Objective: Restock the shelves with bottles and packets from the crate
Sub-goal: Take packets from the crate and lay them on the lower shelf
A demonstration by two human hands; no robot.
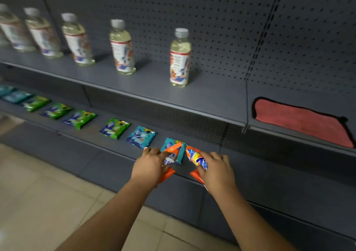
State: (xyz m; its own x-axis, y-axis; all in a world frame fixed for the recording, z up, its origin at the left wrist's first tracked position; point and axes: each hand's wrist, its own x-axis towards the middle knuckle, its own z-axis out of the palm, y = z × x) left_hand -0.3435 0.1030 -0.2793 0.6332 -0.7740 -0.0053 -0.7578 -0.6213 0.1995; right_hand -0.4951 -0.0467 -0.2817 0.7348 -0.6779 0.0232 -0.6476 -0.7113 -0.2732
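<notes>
Bottles (123, 47) on upper shelf (146, 88), packets (114, 128) on lower shelf (107, 150), cloth (300, 121) at right

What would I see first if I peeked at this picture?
Two hands meet at the front edge of the lower shelf: the left hand and the right hand each hold a bright orange packet. Behind them a row of green and blue packets runs off to the left. On the upper shelf stand bottles, with a red cloth to the right.
</notes>
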